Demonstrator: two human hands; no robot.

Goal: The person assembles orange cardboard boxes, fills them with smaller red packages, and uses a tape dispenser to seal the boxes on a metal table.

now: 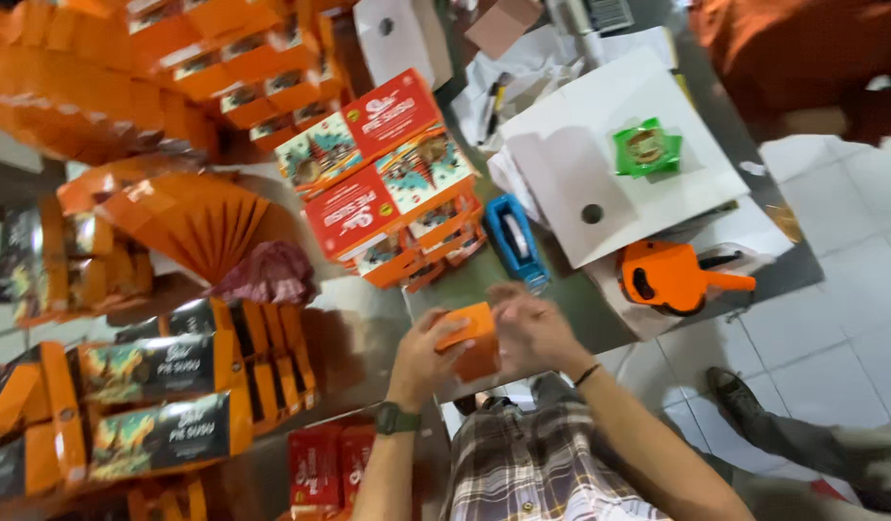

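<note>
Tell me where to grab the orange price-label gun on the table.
Grip the price-label gun by its slim handle, which points right toward the table edge. Come from that right side; the bulky round body on the left looks too wide to close a hand around.

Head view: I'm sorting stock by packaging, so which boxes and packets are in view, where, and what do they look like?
Small orange box: held between left hand and right hand.
Red-and-teal boxes: stacked mid-table, flat rectangles.
Green packet: on white cardboard, upper right.
Black-and-orange boxes: lower left, stacked.
Orange boxes: piled top left.
</note>
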